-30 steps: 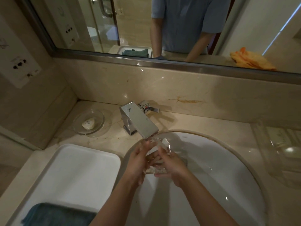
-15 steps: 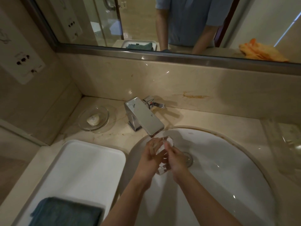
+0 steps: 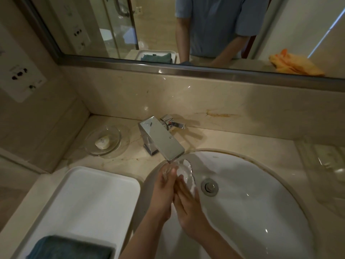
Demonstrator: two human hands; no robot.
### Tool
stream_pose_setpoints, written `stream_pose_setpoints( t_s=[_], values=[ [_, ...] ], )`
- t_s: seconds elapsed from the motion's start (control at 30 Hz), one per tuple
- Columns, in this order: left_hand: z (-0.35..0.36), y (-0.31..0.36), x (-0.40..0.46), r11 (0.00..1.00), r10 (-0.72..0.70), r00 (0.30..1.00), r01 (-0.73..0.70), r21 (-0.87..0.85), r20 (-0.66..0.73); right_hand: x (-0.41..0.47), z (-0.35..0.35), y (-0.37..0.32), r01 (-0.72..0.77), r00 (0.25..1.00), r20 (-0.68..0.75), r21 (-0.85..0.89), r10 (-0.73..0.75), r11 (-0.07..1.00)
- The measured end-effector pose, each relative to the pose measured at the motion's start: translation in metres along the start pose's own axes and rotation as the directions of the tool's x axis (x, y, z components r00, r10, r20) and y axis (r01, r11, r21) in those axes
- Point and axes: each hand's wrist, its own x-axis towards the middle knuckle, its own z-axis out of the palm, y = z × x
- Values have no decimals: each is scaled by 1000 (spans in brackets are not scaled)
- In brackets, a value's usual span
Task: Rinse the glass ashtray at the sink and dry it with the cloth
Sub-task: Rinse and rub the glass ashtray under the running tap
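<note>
Both hands meet over the left part of the round white sink basin (image 3: 261, 212), directly below the spout of the square chrome faucet (image 3: 164, 141). The clear glass ashtray (image 3: 185, 171) stands tilted on edge between them, its upper rim just under the spout. The left hand (image 3: 164, 191) cups it from the left with fingers closed around the glass; the right hand (image 3: 186, 200) lies flat against its near face, fingers together and pointing up toward the faucet. The hands hide most of the ashtray's lower half. The metal drain (image 3: 209, 186) sits just to the right of the hands.

On the beige marble counter (image 3: 233, 141), a white rectangular tray (image 3: 89, 199) lies left of the basin, with a folded dark teal cloth (image 3: 71, 248) at its near end. Behind the tray, a clear glass dish (image 3: 104, 142) holds a small white soap (image 3: 102, 143). A clear glass container (image 3: 328, 165) sits at the far right, blurred. The mirror (image 3: 168, 30) reflects an orange cloth (image 3: 295, 63).
</note>
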Motion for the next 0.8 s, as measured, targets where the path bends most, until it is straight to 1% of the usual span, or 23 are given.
stream_pose_setpoints(
  t_s=[0.07,0.1,0.13,0.17,0.2,0.23,0.3,0.33,0.4,0.47,0.53,0.6,0.63,0.67,0.8],
  values=[
    [0,-3,-1,999,7,1000,-8,38,24,7,-7,5,-142,990,-25,-75,141,987],
    [0,-4,-2,999,19,999,-21,48,32,7,-8,2,-187,982,-40,-53,185,981],
    [0,-5,-2,998,32,999,-34,52,34,7,-7,-3,-195,980,-46,21,195,981],
    [0,-6,-2,998,34,999,-35,49,25,5,-6,-10,-175,981,-60,156,187,972],
    [-1,-7,-1,999,24,1000,-25,41,9,2,-7,-17,-152,979,-81,319,187,935],
    [-2,-9,-1,999,10,1000,-9,41,-6,1,-11,-24,-158,969,-98,463,227,872],
    [-2,-11,-1,997,-22,1000,22,77,-5,9,-23,-28,-227,900,-149,643,410,732],
    [-1,-12,-2,993,-29,1000,28,113,3,16,-28,-27,-276,868,-129,676,479,683],
    [2,-12,-6,972,7,1000,-14,235,28,29,-34,-26,-415,840,35,685,542,599],
    [6,-11,-8,921,56,997,-69,383,44,37,-32,-31,-480,802,169,754,572,449],
    [9,-8,-10,866,88,996,-82,493,12,41,-29,-30,-489,768,267,831,582,264],
    [10,-2,-12,843,91,996,-85,532,14,46,-30,-26,-469,743,350,880,570,70],
    [10,1,-12,839,78,996,-83,537,31,48,-30,-25,-453,734,371,891,569,3],
    [10,3,-12,843,54,997,-73,533,52,50,-30,-24,-443,728,377,896,573,-27],
    [5,1,-15,885,-94,976,-8,466,194,52,-34,-25,-383,738,341,922,582,-55]
  ],
)
